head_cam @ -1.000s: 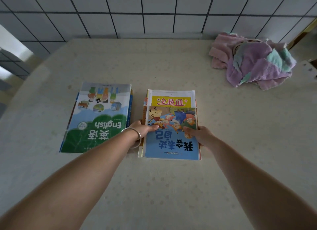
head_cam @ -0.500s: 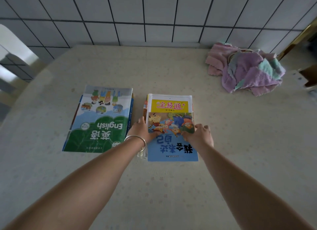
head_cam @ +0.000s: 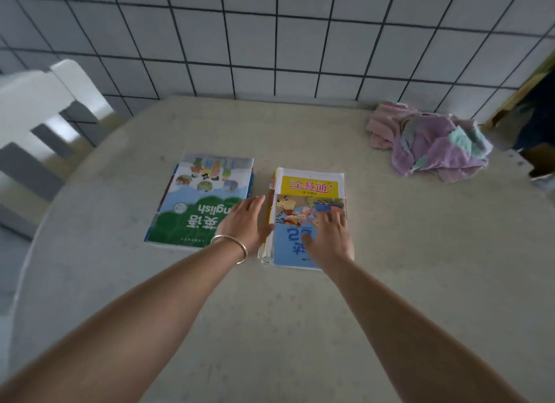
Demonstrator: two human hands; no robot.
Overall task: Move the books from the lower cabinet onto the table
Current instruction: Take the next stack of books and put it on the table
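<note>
Both hands have let go of the small blue picture book (head_cam: 295, 240). Half a second ago they pinched its two side edges; now the right hand (head_cam: 329, 237) lies flat on its cover with the fingers spread and straight, and the left hand (head_cam: 244, 222) has come off it, fingers extended and loose, grasping nothing, hovering over the gap between the two stacks. Whether the left palm touches the stack's edge cannot be told.

The blue book sits under the right hand, on top of the yellow-headed workbook (head_cam: 310, 183), which shows just beyond the right fingertips. That stack rests on the worktop (head_cam: 390, 282). The green English textbook (head_cam: 192, 210) lies on its own stack just outside the left hand, partly under its fingers in this view.

The release suggests this book is delivered and is only getting a last pat to square it. For the task, that means the books seen here are already on the worktop; the lower cabinet is out of view, so whether more books wait there cannot be judged.

Well beyond the right hand, a crumpled pink and purple cloth (head_cam: 432, 141) lies near the tiled wall (head_cam: 270, 42), and a white chair (head_cam: 39, 102) stands far out past the left hand.
</note>
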